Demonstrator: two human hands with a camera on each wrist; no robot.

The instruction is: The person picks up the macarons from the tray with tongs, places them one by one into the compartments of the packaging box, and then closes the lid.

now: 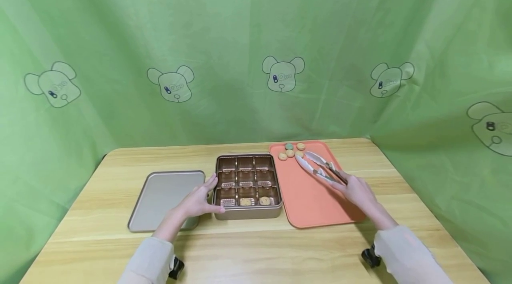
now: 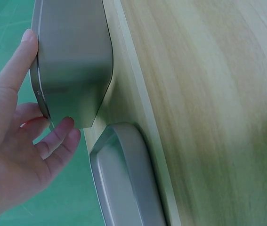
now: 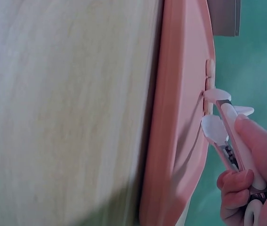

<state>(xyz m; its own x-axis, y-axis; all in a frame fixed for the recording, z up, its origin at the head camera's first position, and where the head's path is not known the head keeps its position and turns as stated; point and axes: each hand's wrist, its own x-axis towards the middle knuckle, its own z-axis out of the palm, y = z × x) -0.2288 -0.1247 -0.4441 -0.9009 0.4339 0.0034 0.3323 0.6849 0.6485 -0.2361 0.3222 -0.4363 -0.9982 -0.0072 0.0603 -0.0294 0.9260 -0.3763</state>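
My left hand rests at the near left corner of a brown-grey cookie tin. Its thumb lies along the front rim and its fingers touch the left side. Inside the tin is a brown plastic insert with several compartments; one cookie sits in the front middle and another cookie in the front right. My right hand grips food tongs, whose spread white tips stand by a beige cookie on the pink tray. Other cookies, including a green cookie, lie beside it.
A flat grey lid lies left of the tin on the wooden table. The tray's left edge runs close along the tin's right side. Green curtains with bear drawings hang behind and at the sides.
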